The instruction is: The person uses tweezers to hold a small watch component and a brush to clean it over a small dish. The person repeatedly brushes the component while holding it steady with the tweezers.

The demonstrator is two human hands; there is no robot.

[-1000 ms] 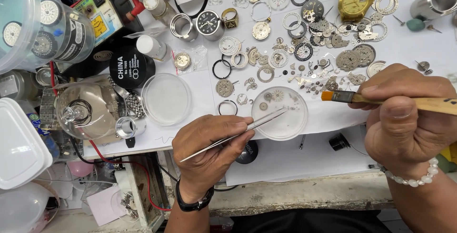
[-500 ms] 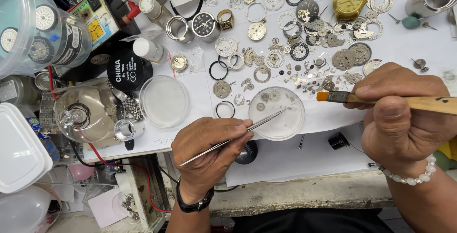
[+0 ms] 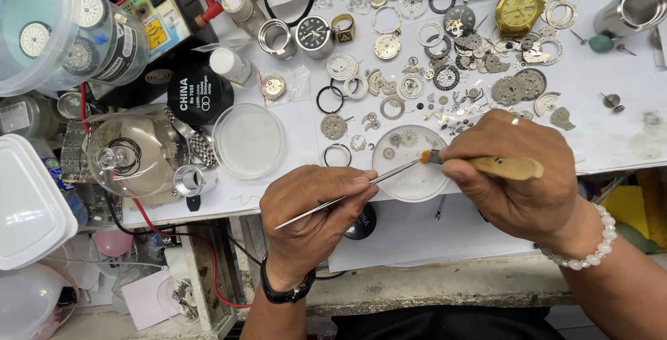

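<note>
Pinched shut in the left hand (image 3: 316, 204), thin steel tweezers (image 3: 347, 197) meet a wooden-handled brush (image 3: 486, 166), gripped by the right hand (image 3: 517, 173), over the near-centre glass dish (image 3: 413, 183); whatever tiny, prob. fragile part is nipped at the tips can't be made out.

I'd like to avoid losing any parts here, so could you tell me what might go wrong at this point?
1. The tweezers in the left hand meet the brush in the right hand over the small glass dish; a slip could flick a tiny part away.
2. Loose gears and rings lie just beyond the right hand, so a knuckle could scatter them.
</note>
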